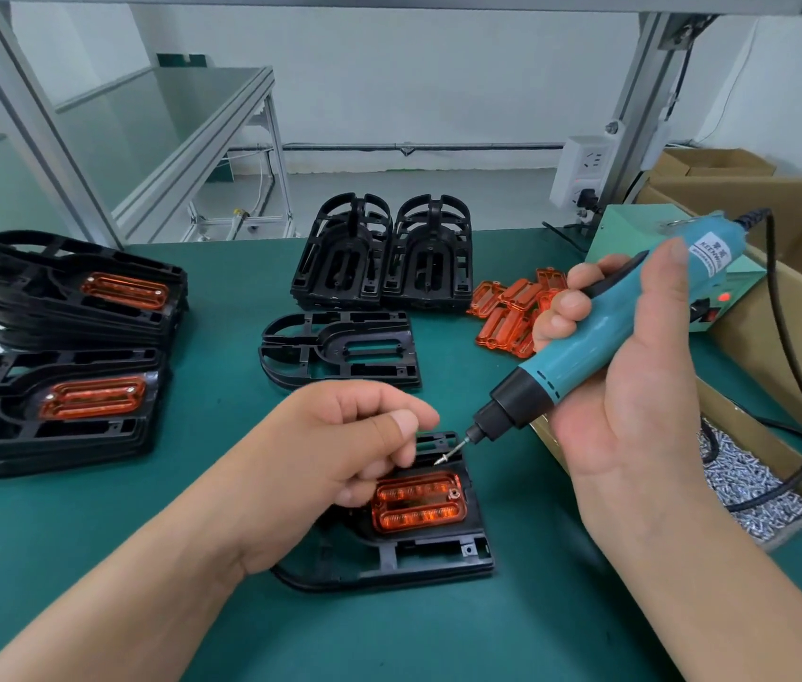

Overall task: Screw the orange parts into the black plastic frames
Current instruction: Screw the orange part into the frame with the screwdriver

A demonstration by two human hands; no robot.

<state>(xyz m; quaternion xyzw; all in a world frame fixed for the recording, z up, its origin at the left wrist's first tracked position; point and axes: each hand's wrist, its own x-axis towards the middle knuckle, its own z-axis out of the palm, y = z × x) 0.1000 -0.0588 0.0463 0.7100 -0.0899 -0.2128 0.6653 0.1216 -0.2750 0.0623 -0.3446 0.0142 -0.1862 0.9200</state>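
Note:
A black plastic frame [438,553] lies flat on the green mat in front of me, with an orange part [418,504] seated in its slot. My left hand [340,445] rests over the left end of that part, fingers curled and thumb against the forefinger; nothing shows between them. My right hand [635,386] grips a teal electric screwdriver [581,351], tilted down to the left. A screw [442,459] hangs on its bit tip, just above the frame near the orange part's right-end hole.
An empty frame [340,347] lies behind, with two upright stacks of frames [382,253] beyond it. Loose orange parts [507,312] are piled at the right. Finished frames [54,406] are stacked at the left. A cardboard tray of screws [743,479] and the driver's power box [714,287] stand at the right.

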